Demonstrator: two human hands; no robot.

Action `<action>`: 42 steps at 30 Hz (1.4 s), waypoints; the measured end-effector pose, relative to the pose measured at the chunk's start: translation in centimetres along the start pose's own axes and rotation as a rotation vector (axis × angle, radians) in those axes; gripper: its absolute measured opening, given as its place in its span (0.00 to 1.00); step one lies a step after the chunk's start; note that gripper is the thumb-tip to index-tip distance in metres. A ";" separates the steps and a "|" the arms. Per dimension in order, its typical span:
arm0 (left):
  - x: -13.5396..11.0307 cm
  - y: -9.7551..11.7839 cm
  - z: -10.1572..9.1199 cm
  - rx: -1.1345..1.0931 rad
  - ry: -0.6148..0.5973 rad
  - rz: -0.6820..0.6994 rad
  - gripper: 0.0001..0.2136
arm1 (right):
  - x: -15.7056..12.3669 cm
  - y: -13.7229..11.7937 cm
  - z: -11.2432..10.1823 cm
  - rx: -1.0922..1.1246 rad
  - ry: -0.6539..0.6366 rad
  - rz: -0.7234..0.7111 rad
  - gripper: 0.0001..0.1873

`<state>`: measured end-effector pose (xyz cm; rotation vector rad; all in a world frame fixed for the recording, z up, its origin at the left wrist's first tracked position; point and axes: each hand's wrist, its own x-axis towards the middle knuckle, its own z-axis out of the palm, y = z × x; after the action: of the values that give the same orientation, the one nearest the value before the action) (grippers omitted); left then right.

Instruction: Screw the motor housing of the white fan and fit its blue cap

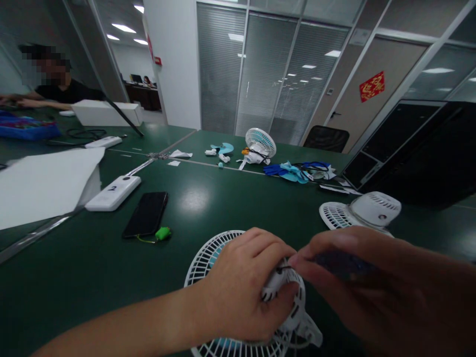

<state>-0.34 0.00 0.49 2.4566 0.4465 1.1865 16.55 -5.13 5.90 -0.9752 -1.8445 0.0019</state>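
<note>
Near the front edge of my view, a small white fan (219, 245) with pale blue blades lies with its grille down and its motor housing up. My left hand (245, 282) is wrapped over that housing and steadies it. Close beside it, my right hand (364, 277) is closed in a pinch, blurred and dark. Between its fingers is what looks like a screwdriver (342, 264) with a dark bluish handle, largely hidden. Its thin dark tip meets the housing near a small hole. A white clip-like bracket (309, 329) sticks out at the fan's lower right.
A black phone (147, 213) with a green charm and a white power bank (113, 193) lie left. Another fan (260, 146) stands at the back; a white fan part (375, 210) lies right. Blue gloves (277, 170), a black case (416, 148) and a seated person (69, 89) are beyond.
</note>
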 end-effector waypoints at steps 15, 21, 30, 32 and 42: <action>0.0 0.3 -0.2 0.019 0.010 -0.027 0.13 | 3.5 3.7 2.3 0.602 0.073 0.285 0.13; 0.1 0.3 -0.4 0.018 -0.018 -0.034 0.10 | 3.5 3.5 -1.4 0.553 0.251 0.201 0.07; 0.0 0.4 -0.3 0.027 0.024 -0.014 0.09 | -3.3 10.0 0.5 -0.260 -0.311 0.553 0.09; 0.0 0.4 -0.3 0.025 0.032 -0.008 0.09 | -5.8 11.4 1.9 -0.286 -0.424 0.601 0.07; 0.0 0.4 -0.2 0.032 0.034 -0.010 0.10 | -7.8 12.7 1.4 -0.176 -0.471 0.702 0.19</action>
<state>-0.45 -0.32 0.81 2.4618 0.4907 1.2275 24.64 -0.82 -5.94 -1.8245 -1.8295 0.5425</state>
